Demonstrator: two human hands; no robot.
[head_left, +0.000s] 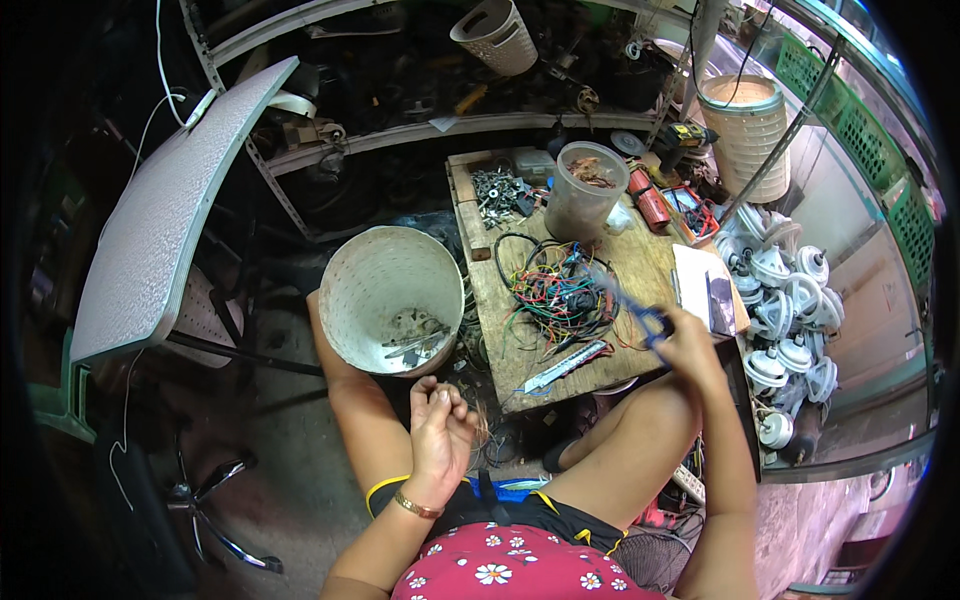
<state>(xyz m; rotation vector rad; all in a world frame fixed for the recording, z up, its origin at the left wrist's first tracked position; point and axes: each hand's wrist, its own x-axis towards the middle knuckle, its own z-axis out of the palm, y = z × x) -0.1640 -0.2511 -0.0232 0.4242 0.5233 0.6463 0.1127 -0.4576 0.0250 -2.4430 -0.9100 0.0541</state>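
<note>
My right hand (688, 348) grips blue-handled scissors (655, 328) above the right part of the wooden board. Their blades are blurred and point toward a tangle of coloured wires (560, 300) lying on the board. Over my lap, my left hand (440, 430) is closed with curled fingers. Thin copper-coloured wire strands (482, 425) stick out beside its fingertips. A pale bucket (345, 270) stands just beyond that hand, with scraps of metal at its bottom. Near the board's front edge lies a white strip-shaped piece (565, 368) with wires along it.
The wooden board (490, 365) also bears a clear tub (585, 205) of copper-coloured scraps, a pile of screws (498, 195) and a red cylinder (650, 203). Several white lamp-like parts (795, 300) are heaped at the right. A grey tabletop (180, 210) leans at the left.
</note>
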